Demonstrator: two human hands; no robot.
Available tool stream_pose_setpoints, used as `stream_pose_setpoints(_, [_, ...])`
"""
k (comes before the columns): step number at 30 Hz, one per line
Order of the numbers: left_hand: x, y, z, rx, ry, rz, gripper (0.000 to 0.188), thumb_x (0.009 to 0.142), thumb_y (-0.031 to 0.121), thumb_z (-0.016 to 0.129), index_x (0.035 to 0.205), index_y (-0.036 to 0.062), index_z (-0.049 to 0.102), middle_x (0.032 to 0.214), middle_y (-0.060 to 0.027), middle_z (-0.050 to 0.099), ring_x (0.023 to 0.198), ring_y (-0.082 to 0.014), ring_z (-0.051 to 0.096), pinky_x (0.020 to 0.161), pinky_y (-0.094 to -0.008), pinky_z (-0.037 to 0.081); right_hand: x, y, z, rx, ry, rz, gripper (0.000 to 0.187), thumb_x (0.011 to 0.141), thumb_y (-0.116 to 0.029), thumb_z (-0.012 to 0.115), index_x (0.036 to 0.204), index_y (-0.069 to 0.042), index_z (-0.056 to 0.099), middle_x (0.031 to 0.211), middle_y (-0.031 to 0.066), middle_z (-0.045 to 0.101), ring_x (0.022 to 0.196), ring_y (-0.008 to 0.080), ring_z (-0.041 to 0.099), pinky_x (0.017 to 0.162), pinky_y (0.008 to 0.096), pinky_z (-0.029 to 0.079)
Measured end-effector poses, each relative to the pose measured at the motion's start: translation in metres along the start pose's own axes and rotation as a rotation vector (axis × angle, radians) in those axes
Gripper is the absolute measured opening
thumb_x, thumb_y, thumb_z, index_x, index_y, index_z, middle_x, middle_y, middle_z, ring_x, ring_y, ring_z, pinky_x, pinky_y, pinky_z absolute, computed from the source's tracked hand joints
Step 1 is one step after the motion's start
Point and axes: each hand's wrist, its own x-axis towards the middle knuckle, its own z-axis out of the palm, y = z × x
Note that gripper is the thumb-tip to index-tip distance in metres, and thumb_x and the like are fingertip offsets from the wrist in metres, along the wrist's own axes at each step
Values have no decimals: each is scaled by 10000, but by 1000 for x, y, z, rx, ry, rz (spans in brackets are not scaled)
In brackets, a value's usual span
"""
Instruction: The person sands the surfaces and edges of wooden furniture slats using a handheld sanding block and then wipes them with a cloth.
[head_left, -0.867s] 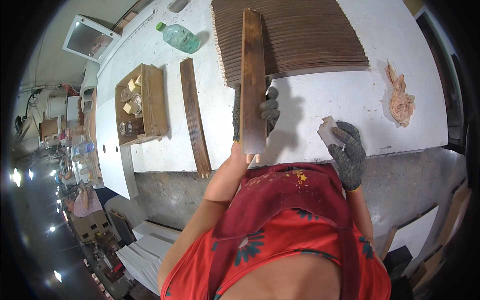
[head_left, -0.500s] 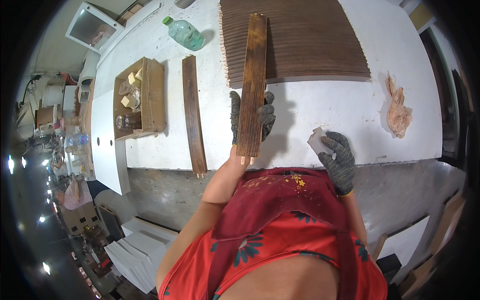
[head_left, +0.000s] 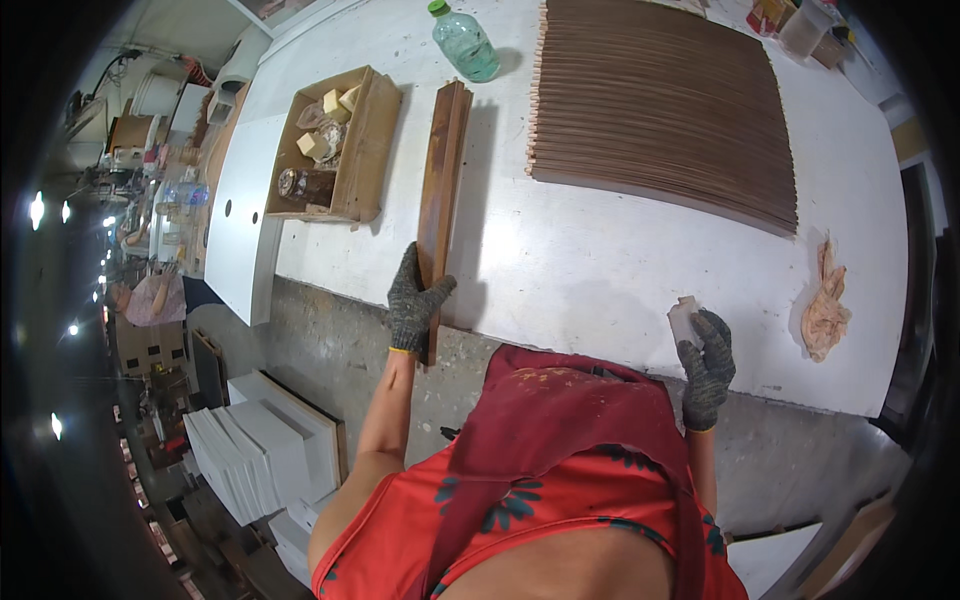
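Gripping a dark wooden slat at the table edge.
Left hand (head_left: 412,305) clasped around slat (head_left: 440,200) left of centre; right hand (head_left: 706,355) holding small pale block (head_left: 684,320), lower right.

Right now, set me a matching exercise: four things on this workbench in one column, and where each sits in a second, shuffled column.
Things:
1. dark wooden strip
2. pale block
3. green plastic bottle
4. crumpled rag

Places:
A. far edge of the white table, upright
B. gripped at its near end by the gloved left hand
C. lying loose at the table's right end
D. held in the gloved right hand

Pairs: 1-B, 2-D, 3-A, 4-C
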Motion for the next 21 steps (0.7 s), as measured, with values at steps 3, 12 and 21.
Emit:
stream_pose_setpoints(3, [13,6,-7,270,34,13,861,668,275,819,1363,-16,402,1185,-211,557,1080,-306,569,916,-386,476,7,1,-2,22,-23,-4,389,741,11,674,1119,-70,638,1204,91,562,1116,236,529,916,346,444])
stream_pose_setpoints(12, [45,-18,10,611,126,48,815,602,324,829,1289,44,492,1076,-182,563,977,-357,549,853,-468,468,3,18,-16,205,57,103,362,821,-49,634,1179,-7,599,1197,85,580,1102,195,524,919,321,430])
stream_pose_setpoints(21, [48,-35,32,114,60,54,969,563,235,886,1340,-66,393,1303,-224,474,1187,-306,479,989,-376,410,45,124,-90,687,373,214,427,929,-61,500,1335,49,429,1281,131,504,1109,207,521,916,347,467])
